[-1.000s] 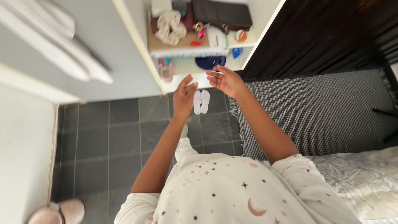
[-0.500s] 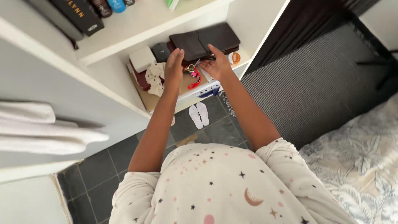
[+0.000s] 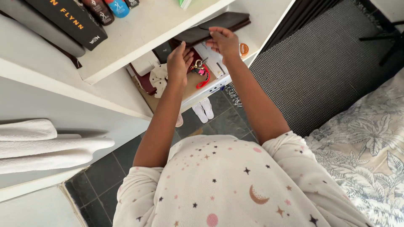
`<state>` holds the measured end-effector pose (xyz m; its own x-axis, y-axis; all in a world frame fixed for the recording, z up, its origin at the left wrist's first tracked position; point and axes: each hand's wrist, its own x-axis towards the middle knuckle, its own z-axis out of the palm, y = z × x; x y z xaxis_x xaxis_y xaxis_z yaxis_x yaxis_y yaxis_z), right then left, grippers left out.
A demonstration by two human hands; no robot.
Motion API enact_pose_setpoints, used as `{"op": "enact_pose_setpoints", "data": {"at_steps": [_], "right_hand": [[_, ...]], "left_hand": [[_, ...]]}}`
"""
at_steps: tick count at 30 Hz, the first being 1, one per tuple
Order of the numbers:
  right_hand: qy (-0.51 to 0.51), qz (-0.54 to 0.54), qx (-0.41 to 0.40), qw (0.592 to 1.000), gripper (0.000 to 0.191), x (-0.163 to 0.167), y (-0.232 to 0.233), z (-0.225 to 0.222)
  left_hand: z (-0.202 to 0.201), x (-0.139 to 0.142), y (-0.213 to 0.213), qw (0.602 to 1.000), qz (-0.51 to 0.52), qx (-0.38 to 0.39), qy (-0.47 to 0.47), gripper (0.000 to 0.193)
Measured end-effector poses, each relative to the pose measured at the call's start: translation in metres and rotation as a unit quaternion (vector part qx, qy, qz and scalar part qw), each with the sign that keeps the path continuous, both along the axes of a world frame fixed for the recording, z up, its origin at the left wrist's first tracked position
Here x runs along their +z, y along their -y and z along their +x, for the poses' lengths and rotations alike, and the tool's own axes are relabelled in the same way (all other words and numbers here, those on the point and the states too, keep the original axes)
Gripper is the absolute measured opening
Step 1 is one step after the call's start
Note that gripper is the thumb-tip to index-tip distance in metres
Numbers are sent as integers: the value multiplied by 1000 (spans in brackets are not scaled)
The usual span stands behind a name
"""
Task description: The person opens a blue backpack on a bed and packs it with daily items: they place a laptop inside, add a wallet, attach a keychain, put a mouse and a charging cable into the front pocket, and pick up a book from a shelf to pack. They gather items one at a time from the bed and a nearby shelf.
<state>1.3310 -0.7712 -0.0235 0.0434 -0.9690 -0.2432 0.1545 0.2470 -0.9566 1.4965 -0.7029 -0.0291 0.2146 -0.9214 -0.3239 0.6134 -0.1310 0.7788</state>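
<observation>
Since half a second ago, right hand (image 3: 225,42) has closed fingertips on dark brown wallet (image 3: 214,27); left hand (image 3: 180,63) open, at seven o'clock. Wallet likely light, stiff-ish; grip near edge.

two slippers (image 3: 203,110), three folded towels (image 3: 38,145)

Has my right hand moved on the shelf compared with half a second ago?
Cannot tell for sure, since the camera shifted. The right hand rests on the dark wallet as before, with the orange disc beside its wrist.
</observation>
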Motion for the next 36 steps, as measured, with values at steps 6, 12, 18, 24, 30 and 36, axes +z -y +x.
{"op": "enact_pose_setpoints", "data": {"at_steps": [6,12,18,24,30,36], "right_hand": [[72,-96,-5,993,17,-3,3,-6],[105,-199,45,973,15,-23,-31,-42],[99,-187,102,972,16,-5,-101,-80],[159,-137,73,975,14,1,-201,-196],[338,-106,24,935,58,-7,-334,-322],[376,-87,-127,914,82,0,-495,-416]], "left_hand": [[-4,10,22,970,15,-30,-241,40],[-18,-18,10,963,-48,-88,-249,36],[-20,-12,-49,961,-160,-125,-187,54],[-55,-25,-113,940,-122,-208,-240,61],[-138,-61,-161,888,-95,-342,-294,48],[-273,-77,-221,816,-37,-528,-232,44]]}}
